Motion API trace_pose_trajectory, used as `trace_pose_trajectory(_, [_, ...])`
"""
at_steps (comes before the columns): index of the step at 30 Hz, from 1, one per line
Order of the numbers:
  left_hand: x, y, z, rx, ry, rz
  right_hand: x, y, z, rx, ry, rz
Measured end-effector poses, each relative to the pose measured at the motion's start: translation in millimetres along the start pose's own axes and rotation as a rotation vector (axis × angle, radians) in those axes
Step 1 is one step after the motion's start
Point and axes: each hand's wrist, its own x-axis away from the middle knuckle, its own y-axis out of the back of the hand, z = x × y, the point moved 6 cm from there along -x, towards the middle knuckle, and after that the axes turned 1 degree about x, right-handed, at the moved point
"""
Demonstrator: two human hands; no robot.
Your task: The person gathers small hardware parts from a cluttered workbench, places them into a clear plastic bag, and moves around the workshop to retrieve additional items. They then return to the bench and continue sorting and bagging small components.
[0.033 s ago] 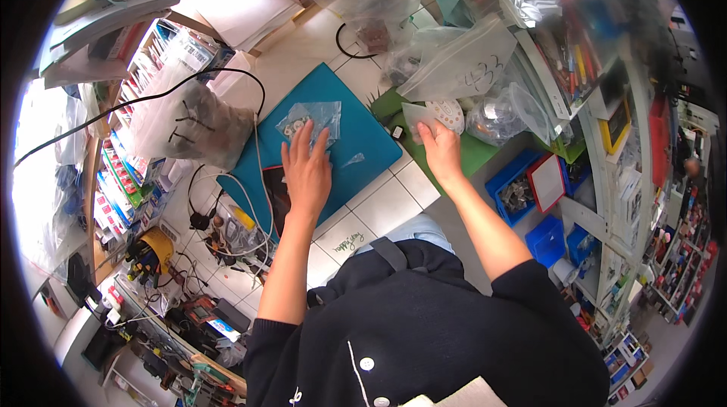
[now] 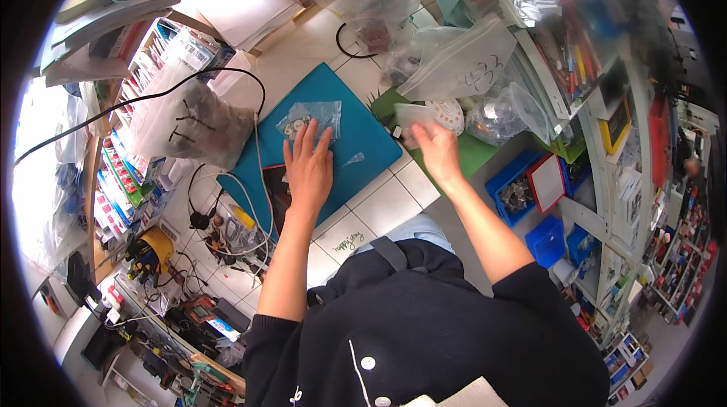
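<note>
Clear bag (image 2: 329, 115) of round pieces (image 2: 290, 128), left grip (image 2: 310, 171) spread, pale translucent packet (image 2: 411, 114) clamped in right grip (image 2: 439, 151)

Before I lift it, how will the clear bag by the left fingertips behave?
Likely floppy: the clear bag is thin, wrinkled film. Probably lopsided too, since the small pieces bunch toward its left end.

2 forearms (image 2: 288, 263) reach forward, the left hand (image 2: 310, 172) palm down (fingers (image 2: 309, 138) spread), the right hand (image 2: 439, 151) pinched.
</note>
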Motion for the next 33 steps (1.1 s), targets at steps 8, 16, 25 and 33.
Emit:
trace_pose_trajectory(8, [12.9, 22.5, 34.0, 0.089, 0.193, 0.046, 23.2, 8.0, 94.1, 0.196, 0.447, -0.135])
trace_pose_trajectory(16, [-30.1, 20.8, -26.4, 0.178, -0.005, 0.001, -60.6, 62.7, 134.9, 1.541, 0.916, -0.187])
trace_pose_trajectory(25, [-93.5, 36.9, -60.4, 0.625, 0.043, 0.035, -3.5, 120.8, 244.4, 1.046, 1.051, -0.396])
trace_pose_trajectory(33, [-167.6, 53.5, 2.3, 1.015, 0.512, -0.097, 120.4, 171.8, 281.5, 0.686, 1.254, -0.217])
